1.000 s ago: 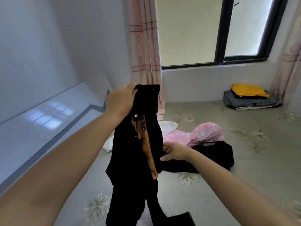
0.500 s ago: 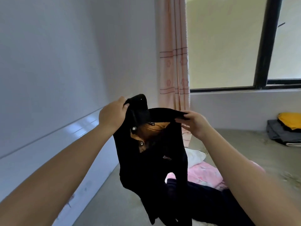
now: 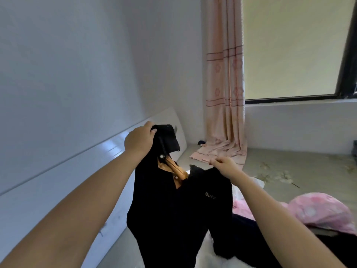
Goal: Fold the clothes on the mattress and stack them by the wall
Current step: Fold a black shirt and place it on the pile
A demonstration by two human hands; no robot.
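Since a moment ago the right hand (image 3: 225, 167) has dropped lower than the left hand (image 3: 138, 140), so the black shirt with an orange-lined collar (image 3: 173, 206) now hangs slanted.

Held up in front of the white wall (image 3: 77, 74), the shirt hangs above the grey flower-printed mattress (image 3: 289, 171); a pink floral garment (image 3: 318, 211) lies to the shirt's right, and a pink patterned curtain (image 3: 225, 93) hangs behind it. Both bare forearms reach forward, the left raised higher. Left fingers curl tight round the collar end; right thumb and fingers pinch the other shoulder edge narrowly, knuckles up.
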